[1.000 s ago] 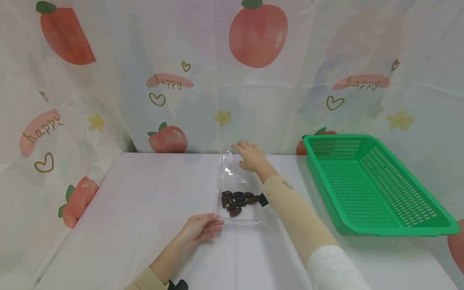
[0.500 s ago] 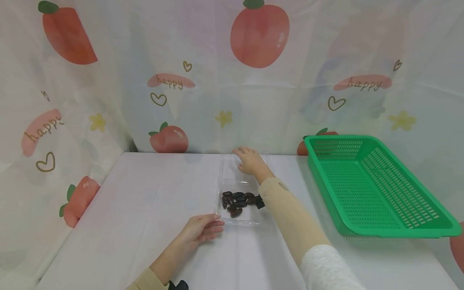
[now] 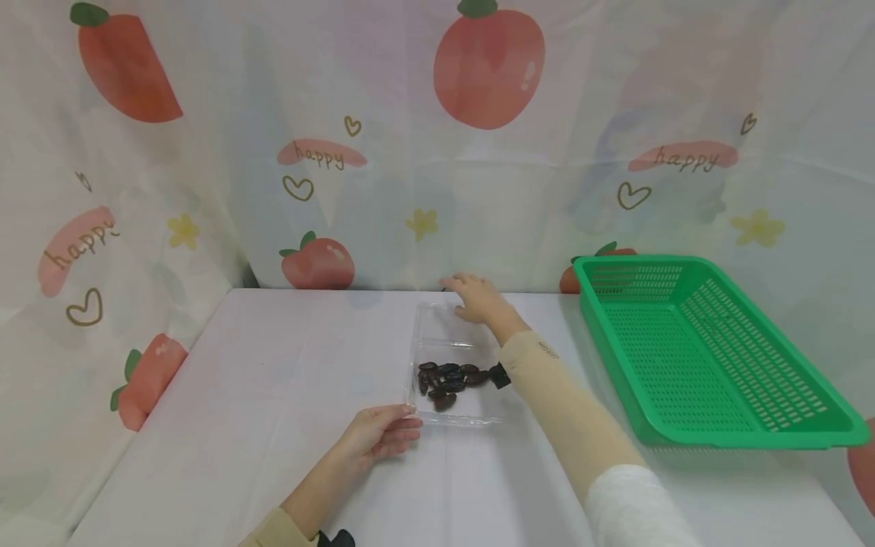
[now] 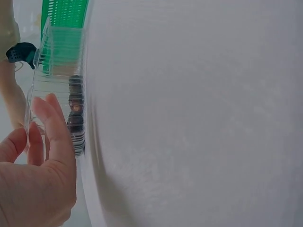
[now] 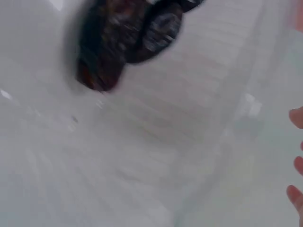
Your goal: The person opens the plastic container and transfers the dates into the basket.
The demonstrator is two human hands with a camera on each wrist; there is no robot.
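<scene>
A clear plastic clamshell box [image 3: 454,420] lies on the white table with its hinged lid [image 3: 437,325] swung back on the far side. Dark brown, glossy dates [image 3: 449,377] sit in its base; up close, the right wrist view shows some of these dates [image 5: 130,35] blurred. My left hand [image 3: 374,434] pinches the box's near left corner; in the left wrist view, thumb and fingers [image 4: 56,130] meet at the rim. Over the lid's far right part reaches my right hand [image 3: 481,298], fingers extended and gripping nothing. Whether it touches the lid is unclear.
A green perforated basket [image 3: 718,357] stands on the table's right side. Behind and to the left hangs a fruit-printed curtain [image 3: 383,190], close beyond the table's far edge. My right forearm [image 3: 557,395] crosses the table and covers the box's right side.
The lid's far edge has come down toward the table. My right hand dipped a little with it, then shifted slightly right. My left hand has kept its place at the corner.
</scene>
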